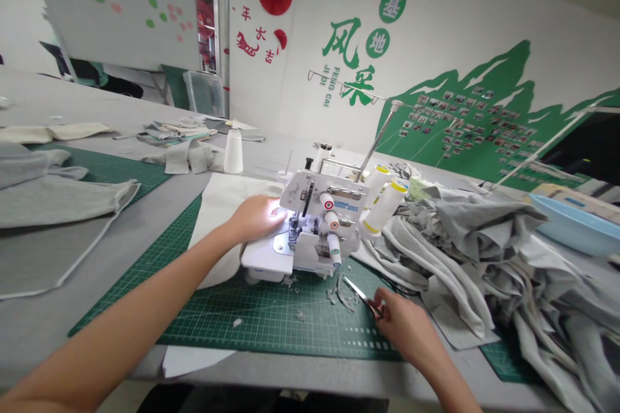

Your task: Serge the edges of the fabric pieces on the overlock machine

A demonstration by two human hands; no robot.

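My left hand (pixel 254 219) lies flat on a cream fabric piece (pixel 227 206), right beside the presser foot of a white overlock sewing machine (pixel 314 222). The fabric runs in under the machine's front. My right hand (pixel 404 329) grips small red-handled scissors (pixel 363 297), with the blades pointing up and left toward grey fabric trimmings (pixel 341 293) on a green cutting mat (pixel 271 316). Behind the machine stand white thread cones (pixel 380 187) on its thread stand.
A large heap of grey fabric (pixel 460 251) rises right of the machine. Folded grey pieces (pixel 48 200) lie on the left, stacked fabric (pixel 179 135) and a white thread cone (pixel 233 151) stand behind, and a blue plastic basin (pixel 576 222) sits far right.
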